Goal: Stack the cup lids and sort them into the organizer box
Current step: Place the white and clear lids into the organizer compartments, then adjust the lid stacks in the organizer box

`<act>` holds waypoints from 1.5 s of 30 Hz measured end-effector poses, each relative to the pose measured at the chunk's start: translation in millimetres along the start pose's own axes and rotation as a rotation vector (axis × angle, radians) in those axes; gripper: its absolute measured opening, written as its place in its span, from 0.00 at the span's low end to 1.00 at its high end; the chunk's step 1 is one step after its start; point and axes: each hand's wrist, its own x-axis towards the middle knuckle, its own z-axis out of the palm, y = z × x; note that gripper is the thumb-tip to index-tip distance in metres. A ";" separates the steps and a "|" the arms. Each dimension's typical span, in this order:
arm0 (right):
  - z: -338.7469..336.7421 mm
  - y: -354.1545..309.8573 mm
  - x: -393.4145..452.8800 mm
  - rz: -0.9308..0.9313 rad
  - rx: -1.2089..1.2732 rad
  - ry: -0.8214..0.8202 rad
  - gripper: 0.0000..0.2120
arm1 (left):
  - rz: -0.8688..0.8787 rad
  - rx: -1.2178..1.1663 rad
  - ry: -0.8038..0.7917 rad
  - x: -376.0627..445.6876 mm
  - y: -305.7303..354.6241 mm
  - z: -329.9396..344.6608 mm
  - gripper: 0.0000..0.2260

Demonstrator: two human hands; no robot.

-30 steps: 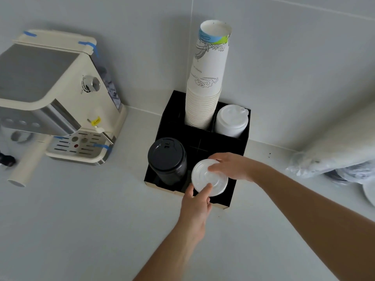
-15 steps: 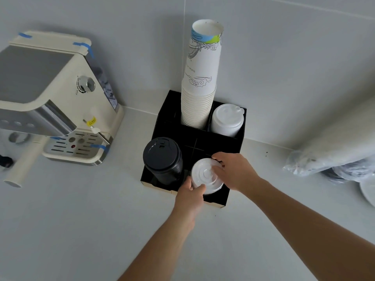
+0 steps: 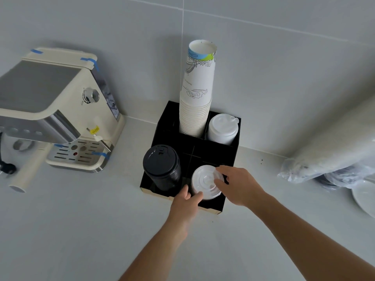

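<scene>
Both hands, left [image 3: 185, 203] and right [image 3: 240, 184], pinch a round, ridged translucent plastic lid stack [image 3: 207, 182] between them, inside the glossy black organizer box [image 3: 213, 157].

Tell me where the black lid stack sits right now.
The black lid stack stands in the organizer box's front-left compartment, beside the clear lids both hands grip.

Your approach from six o'clock over the bare counter [image 3: 81, 230] is open. Inside the organizer box [image 3: 162, 126], the black lid stack [image 3: 162, 167] blocks nine o'clock, the tall paper cups [image 3: 196, 98] and white lid stack [image 3: 222, 128] wall twelve. The bagged sleeve [image 3: 324, 155] crowds three o'clock; the coffee machine [image 3: 50, 110] stands well apart at ten.
</scene>
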 end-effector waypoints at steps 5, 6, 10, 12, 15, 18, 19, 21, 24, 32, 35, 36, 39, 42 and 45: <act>10.4 5.3 -9.6 0.114 0.187 0.047 0.17 | 0.037 0.011 0.014 0.8 3.2 -1.0 0.29; 12.7 6.9 -13.7 0.141 0.268 0.118 0.15 | 0.056 0.044 0.012 1.2 6.9 1.9 0.27; 24.3 20.3 -30.2 0.336 0.493 0.296 0.20 | 0.062 0.104 0.038 14.8 16.1 13.8 0.28; 31.6 24.3 -36.8 0.422 0.650 0.268 0.22 | 0.014 0.111 0.049 23.9 19.9 17.3 0.30; 38.3 23.6 -38.5 0.433 0.781 0.224 0.23 | -0.032 0.116 0.050 37.2 23.5 20.6 0.31; 40.3 19.7 -34.0 0.367 0.811 0.199 0.19 | -0.049 0.136 0.048 47.9 22.5 25.1 0.33; 42.1 18.1 -32.2 0.343 0.803 0.193 0.19 | -0.044 0.140 0.041 50.9 21.0 26.4 0.32; 44.4 17.4 -28.9 0.326 0.785 0.214 0.20 | -0.041 0.139 0.045 54.4 20.9 29.7 0.34; 45.2 18.6 -25.1 0.303 0.700 0.253 0.24 | -0.039 0.127 0.064 57.2 21.1 31.4 0.32; 44.9 28.5 -7.9 0.246 0.352 0.170 0.27 | -0.013 0.047 0.079 62.7 14.9 31.7 0.25; 43.4 27.2 -8.5 0.257 0.340 0.159 0.26 | -0.003 0.024 0.088 61.9 16.0 31.5 0.25; 42.4 25.3 -9.2 0.259 0.341 0.158 0.26 | 0.000 0.024 0.092 60.9 15.6 31.1 0.25; 37.9 21.3 -12.9 0.254 0.360 0.158 0.26 | -0.005 0.018 0.095 55.3 15.8 30.0 0.27; 27.9 13.9 -21.7 0.271 0.384 0.194 0.24 | 0.005 -0.020 0.080 42.2 12.1 21.3 0.32; 15.8 4.6 -31.7 0.252 0.438 0.300 0.19 | 0.025 -0.032 0.026 16.8 -0.3 4.6 0.32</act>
